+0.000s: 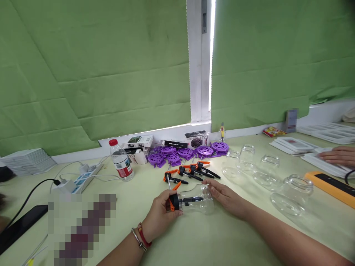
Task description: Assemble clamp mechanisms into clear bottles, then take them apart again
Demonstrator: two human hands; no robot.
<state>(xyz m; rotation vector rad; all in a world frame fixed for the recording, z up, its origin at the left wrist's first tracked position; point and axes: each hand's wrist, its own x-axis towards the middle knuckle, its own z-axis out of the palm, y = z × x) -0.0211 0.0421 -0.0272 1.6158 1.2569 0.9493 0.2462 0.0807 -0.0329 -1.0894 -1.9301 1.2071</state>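
Clamps on table (191,171): four | empty jars (291,194): about five | held jar (198,199): clear, on its side, clamp (177,201) inside | left hand (159,218) gripping clamp, right hand (226,195) clasping jar

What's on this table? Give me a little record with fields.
left hand: grips orange-black clamp poked into a jar's mouth
right hand: steadies that clear jar, lying on its side
behind: spare clamps, purple discs, water bottle
right: empty jars, another person's hand
surface: pale table
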